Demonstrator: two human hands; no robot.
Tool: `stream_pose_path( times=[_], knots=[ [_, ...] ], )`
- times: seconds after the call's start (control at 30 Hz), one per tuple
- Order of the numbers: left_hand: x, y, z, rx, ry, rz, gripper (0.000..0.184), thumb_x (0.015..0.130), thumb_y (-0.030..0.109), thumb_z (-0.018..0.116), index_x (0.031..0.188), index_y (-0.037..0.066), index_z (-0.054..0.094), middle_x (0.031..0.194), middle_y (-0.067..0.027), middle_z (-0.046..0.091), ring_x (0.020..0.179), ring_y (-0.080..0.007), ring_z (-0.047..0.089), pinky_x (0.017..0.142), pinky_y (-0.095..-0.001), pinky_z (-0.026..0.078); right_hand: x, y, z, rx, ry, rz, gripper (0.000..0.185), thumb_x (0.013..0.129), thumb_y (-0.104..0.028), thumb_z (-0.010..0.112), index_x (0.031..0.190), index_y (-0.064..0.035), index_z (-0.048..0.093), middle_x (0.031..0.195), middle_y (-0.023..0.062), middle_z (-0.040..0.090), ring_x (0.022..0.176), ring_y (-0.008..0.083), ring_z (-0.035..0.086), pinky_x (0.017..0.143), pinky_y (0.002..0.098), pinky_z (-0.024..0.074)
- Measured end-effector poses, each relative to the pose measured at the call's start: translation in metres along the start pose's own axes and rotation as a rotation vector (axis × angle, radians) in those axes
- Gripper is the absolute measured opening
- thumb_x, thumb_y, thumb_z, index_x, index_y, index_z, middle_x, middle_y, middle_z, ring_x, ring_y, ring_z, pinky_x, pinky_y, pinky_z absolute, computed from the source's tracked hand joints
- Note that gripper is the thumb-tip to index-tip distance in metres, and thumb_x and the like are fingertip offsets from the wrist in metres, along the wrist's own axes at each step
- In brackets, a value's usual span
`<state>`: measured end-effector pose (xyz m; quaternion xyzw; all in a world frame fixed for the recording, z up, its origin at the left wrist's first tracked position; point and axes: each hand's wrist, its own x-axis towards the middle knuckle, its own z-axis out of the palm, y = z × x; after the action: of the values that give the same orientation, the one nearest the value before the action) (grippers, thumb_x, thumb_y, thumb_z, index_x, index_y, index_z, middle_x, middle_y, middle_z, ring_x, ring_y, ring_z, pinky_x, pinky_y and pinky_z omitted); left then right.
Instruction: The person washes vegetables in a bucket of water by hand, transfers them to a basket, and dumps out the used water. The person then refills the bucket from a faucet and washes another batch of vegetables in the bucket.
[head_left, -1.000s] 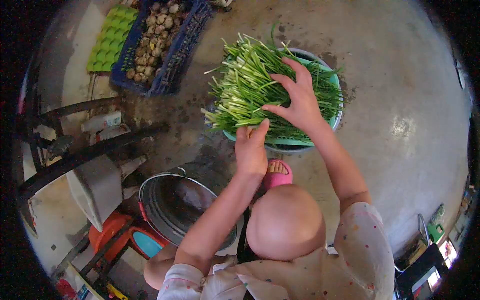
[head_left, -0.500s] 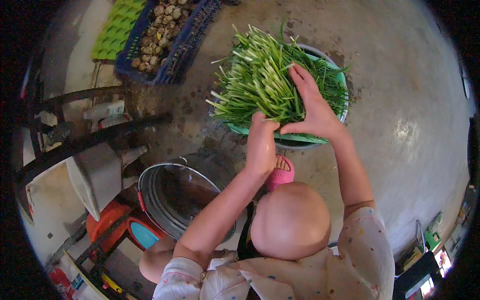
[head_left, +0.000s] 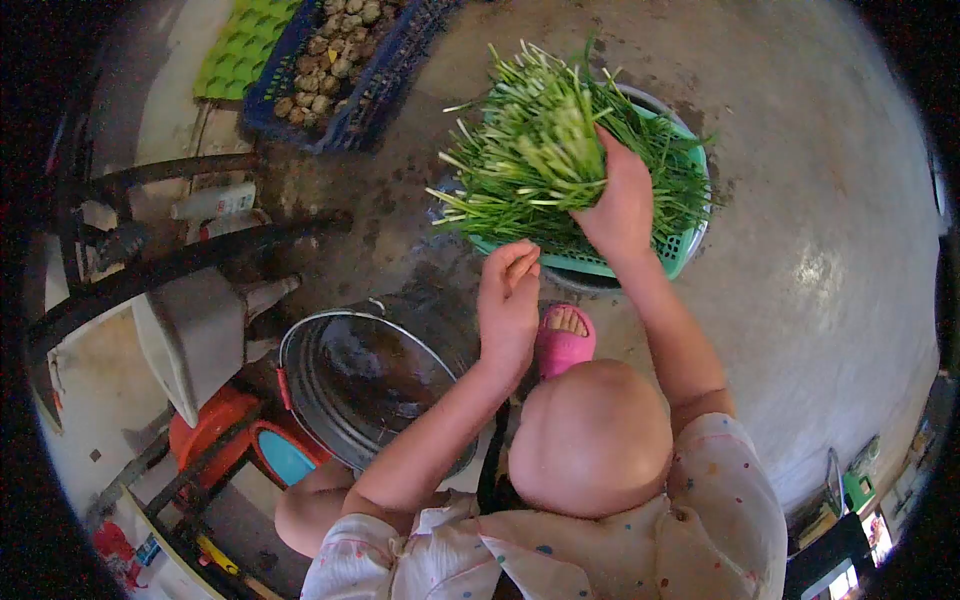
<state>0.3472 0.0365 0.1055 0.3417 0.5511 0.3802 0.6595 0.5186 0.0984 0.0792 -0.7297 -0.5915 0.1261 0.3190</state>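
Long green stalks with pale cut ends (head_left: 520, 150) are heaped over a mint-green basket (head_left: 682, 252), which sits in a round metal basin. My right hand (head_left: 622, 200) is wrapped round a bunch of these stalks on the near right side of the heap. My left hand (head_left: 510, 295) is off the heap, just below its near edge, with thumb and fingers pinched together. What it holds, if anything, is too small to name.
A metal bucket (head_left: 370, 375) with a red grip stands at lower left. Blue crate (head_left: 345, 75) with round bulbs and a green egg tray (head_left: 240, 50) lie at upper left. A pink slipper (head_left: 565, 340) is near the basin; a red-orange tub (head_left: 215, 430) lies left of the bucket.
My left hand has pulled back from the stalks toward me. The fingers of my right hand have closed round a bunch, which is lifted slightly. The view has shifted a little.
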Motion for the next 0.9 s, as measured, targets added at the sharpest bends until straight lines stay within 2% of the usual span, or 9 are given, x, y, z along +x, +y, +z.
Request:
stream_pose_path(
  times=[0.1, 0.2, 0.37, 0.5, 0.57, 0.63, 0.77, 0.87, 0.9],
  knots=[
    [0.006, 0.001, -0.004, -0.078, 0.08, -0.085, 0.036, 0.091, 0.001, 0.049, 0.126, -0.001, 0.045, 0.129, -0.0139, 0.051, 0.126, -0.0248, 0.047, 0.108, -0.0382, 0.035, -0.007, 0.009, -0.007, 0.105, 0.139, -0.009, 0.077, 0.057, -0.011, 0.082, 0.126, -0.0015, 0.05, 0.106, 0.017, 0.061, 0.099, 0.0359, 0.059, 0.09, 0.0436, 0.0461],
    [0.008, 0.009, 0.002, -0.117, 0.016, 0.019, 0.042, 0.09, 0.0, 0.052, 0.13, -0.001, 0.04, 0.129, -0.0116, 0.051, 0.123, -0.0235, 0.049, 0.107, -0.0372, 0.037, -0.02, 0.021, -0.026, 0.671, 0.067, 0.164, 0.065, 0.061, -0.001, 0.078, 0.119, 0.0008, 0.05, 0.107, 0.0097, 0.065, 0.096, 0.0191, 0.063, 0.085, 0.0315, 0.0504],
    [0.024, 0.011, 0.021, -0.017, -0.016, 0.077, 0.045, 0.09, 0.003, 0.054, 0.131, -0.001, 0.039, 0.13, -0.0104, 0.051, 0.117, -0.0227, 0.053, 0.102, -0.0363, 0.041, -0.039, 0.04, -0.047, 0.766, 0.0, 0.204, 0.072, 0.059, -0.007, 0.082, 0.122, 0.0008, 0.049, 0.111, 0.0088, 0.064, 0.099, 0.0188, 0.062, 0.088, 0.0339, 0.0498],
    [0.045, -0.005, 0.003, 1.093, -0.546, 0.059, 0.035, 0.096, 0.018, 0.048, 0.129, 0.004, 0.047, 0.128, -0.0086, 0.053, 0.116, -0.025, 0.052, 0.103, -0.0398, 0.04, -0.033, 0.032, -0.05, 0.632, -0.247, 0.153, 0.071, 0.059, -0.022, 0.08, 0.121, -0.0004, 0.054, 0.125, 0.0166, 0.056, 0.118, 0.0301, 0.053, 0.101, 0.0396, 0.0405],
    [0.047, -0.019, 0.003, 0.264, -0.427, -0.015, 0.029, 0.094, 0.011, 0.048, 0.121, 0.002, 0.054, 0.122, -0.0106, 0.059, 0.113, -0.0248, 0.055, 0.099, -0.0361, 0.043, -0.016, 0.024, -0.055, 0.429, -0.276, -0.258, 0.07, 0.062, -0.025, 0.08, 0.122, -0.0019, 0.054, 0.133, 0.0194, 0.049, 0.126, 0.0363, 0.043, 0.107, 0.0407, 0.0341],
    [0.047, -0.027, 0.005, -0.179, -0.33, -0.048, 0.027, 0.093, 0.008, 0.047, 0.117, 0.001, 0.058, 0.119, -0.0121, 0.061, 0.112, -0.0239, 0.056, 0.097, -0.0343, 0.044, -0.009, 0.006, -0.062, 0.329, -0.343, -0.185, 0.069, 0.063, -0.026, 0.08, 0.123, -0.0029, 0.054, 0.143, 0.0225, 0.039, 0.135, 0.0427, 0.031, 0.11, 0.0421, 0.0287],
    [0.048, -0.034, 0.003, -0.283, -0.307, -0.117, 0.027, 0.091, 0.008, 0.048, 0.114, 0.004, 0.06, 0.115, -0.0116, 0.062, 0.108, -0.0255, 0.057, 0.098, -0.0353, 0.044, -0.002, 0.004, -0.056, 0.467, -0.337, -0.228, 0.073, 0.066, -0.026, 0.078, 0.128, -0.0017, 0.049, 0.152, 0.0239, 0.025, 0.141, 0.0393, 0.026, 0.11, 0.0401, 0.0305],
    [0.049, -0.044, -0.004, 0.041, -0.24, 0.164, 0.026, 0.086, 0.01, 0.051, 0.109, 0.006, 0.063, 0.108, -0.0111, 0.065, 0.104, -0.0279, 0.06, 0.096, -0.0372, 0.045, -0.005, 0.008, -0.053, 0.459, -0.425, -0.111, 0.083, 0.065, -0.026, 0.08, 0.135, -0.0028, 0.041, 0.137, 0.0201, 0.049, 0.125, 0.037, 0.048, 0.103, 0.0391, 0.0401],
    [0.041, -0.015, -0.002, 0.729, -0.363, 0.453, 0.026, 0.083, 0.011, 0.053, 0.106, 0.006, 0.064, 0.105, -0.0108, 0.066, 0.102, -0.0289, 0.06, 0.094, -0.0382, 0.047, -0.008, 0.01, -0.052, 0.459, -0.429, -0.111, 0.083, 0.065, -0.026, 0.08, 0.135, -0.0028, 0.041, 0.137, 0.0201, 0.049, 0.125, 0.037, 0.048, 0.103, 0.0391, 0.0401]
  ],
)
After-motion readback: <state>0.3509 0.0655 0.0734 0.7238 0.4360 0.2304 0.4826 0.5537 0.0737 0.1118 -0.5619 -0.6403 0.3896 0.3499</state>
